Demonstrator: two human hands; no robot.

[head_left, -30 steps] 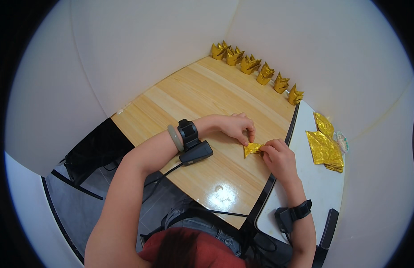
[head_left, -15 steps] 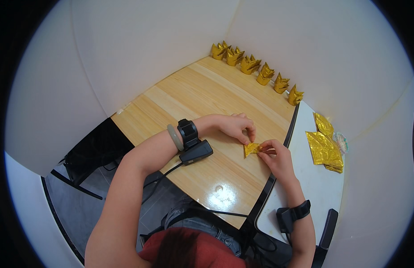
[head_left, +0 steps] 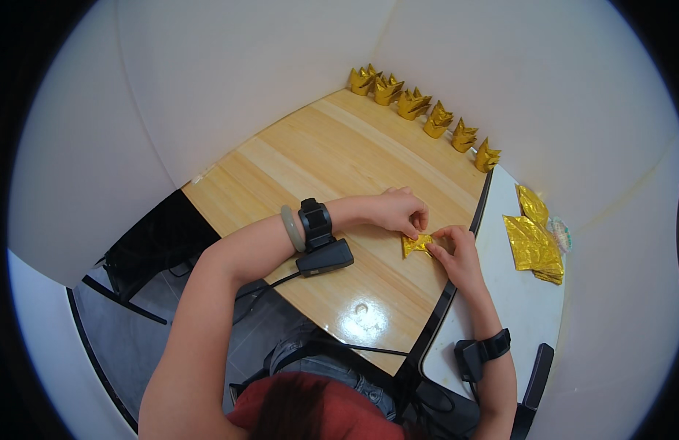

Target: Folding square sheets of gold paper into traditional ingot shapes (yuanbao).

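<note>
A small folded piece of gold foil paper lies at the right part of the wooden table, between my hands. My left hand reaches over from the left, fingers curled, its fingertips pinching the upper edge of the foil. From the right, my right hand grips the foil's right end between thumb and fingers. The foil's far edge is partly hidden by my fingers. Along the far right edge of the table stand several folded gold foil crowns in a row, points upward.
On the white side table to the right lies a stack of gold foil sheets, with a pale beaded item beside it. A dark strip parts the two tables. Black devices with cables are strapped to both wrists. White walls enclose the tables.
My left hand has shifted slightly right, and its fingers now sit closer to my right hand. My right hand's fingers have moved a little over the foil's end.
</note>
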